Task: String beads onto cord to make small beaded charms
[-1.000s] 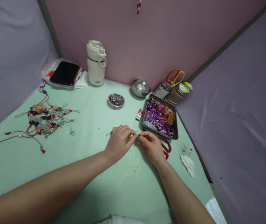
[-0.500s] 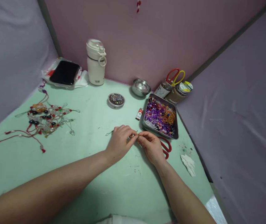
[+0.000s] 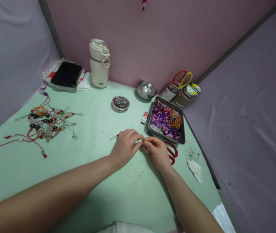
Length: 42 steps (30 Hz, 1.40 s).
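Observation:
My left hand [image 3: 127,145] is closed, with a thin cord [image 3: 112,138] under its fingers. The cord's looped end and a small red bead stick out to the left of the knuckles. My right hand [image 3: 156,152] pinches at the other end, thumb against forefinger, and its fingertips nearly meet those of my left hand. A tiny yellowish bit of the strand shows between the two pinches; the rest is hidden by my fingers. Beneath and beside my right hand lie red-handled scissors [image 3: 172,153]. Just beyond is a metal tray [image 3: 183,137] of purple, clear and dark beads with golden thread.
Beaded red-cord ornaments [image 3: 47,121] lie at left. Farther back are a phone [image 3: 67,74], a cream bottle [image 3: 99,72], a round tin [image 3: 120,104], a steel bowl [image 3: 146,90], a lighter [image 3: 144,118] and jars [image 3: 185,96], one holding scissors. Crumpled tissue [image 3: 195,171] lies at right.
My hands stay almost in place with fingertips together. The red bead by the cord's loop and a yellowish bit between my fingertips now show more clearly.

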Available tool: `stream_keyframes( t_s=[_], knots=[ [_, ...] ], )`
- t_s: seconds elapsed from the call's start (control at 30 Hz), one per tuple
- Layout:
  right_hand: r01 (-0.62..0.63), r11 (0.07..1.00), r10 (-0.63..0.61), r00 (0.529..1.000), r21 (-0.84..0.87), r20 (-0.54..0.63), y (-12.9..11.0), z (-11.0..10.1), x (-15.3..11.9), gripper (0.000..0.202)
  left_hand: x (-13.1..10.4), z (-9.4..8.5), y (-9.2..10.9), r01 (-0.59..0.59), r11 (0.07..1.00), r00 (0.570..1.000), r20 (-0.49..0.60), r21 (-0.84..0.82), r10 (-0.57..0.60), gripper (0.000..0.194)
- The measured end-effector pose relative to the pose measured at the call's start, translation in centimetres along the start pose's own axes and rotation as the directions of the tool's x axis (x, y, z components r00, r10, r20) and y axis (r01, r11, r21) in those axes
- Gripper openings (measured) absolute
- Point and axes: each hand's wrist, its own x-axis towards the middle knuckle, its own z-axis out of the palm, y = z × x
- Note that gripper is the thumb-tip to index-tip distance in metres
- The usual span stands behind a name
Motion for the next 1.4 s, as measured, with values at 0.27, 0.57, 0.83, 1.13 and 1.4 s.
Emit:
stream_keyframes(
  t_s=[0.27,0.57,0.83,1.13,1.4],
  knots=[
    [0.041,0.994,-0.043,0.999,-0.105,-0.018,-0.1,0.2,-0.3,0.014,-0.1,0.1,-0.2,-0.042,0.999,0.997,-0.064,0.02,0.043,0.009],
    [0.244,0.95,-0.282,0.939,-0.197,-0.196,0.2,-0.5,-0.4,0.019,-0.2,0.0,0.2,0.018,0.991,0.992,-0.128,0.134,-0.001,0.006],
    [0.362,0.905,-0.411,0.877,-0.222,-0.247,0.4,-1.0,-0.4,0.018,-0.1,-0.1,0.6,0.156,0.961,0.987,-0.084,0.227,-0.14,0.025],
    [0.385,0.896,-0.433,0.87,-0.223,-0.237,0.1,-1.0,-0.7,0.017,0.0,0.0,0.1,0.075,0.985,0.997,-0.013,0.153,-0.074,0.012],
    [0.417,0.809,-0.531,0.82,-0.414,-0.211,0.1,-1.2,-0.5,0.012,0.2,-0.1,-0.1,0.093,0.994,0.996,-0.023,0.061,-0.092,0.011]
  ],
)
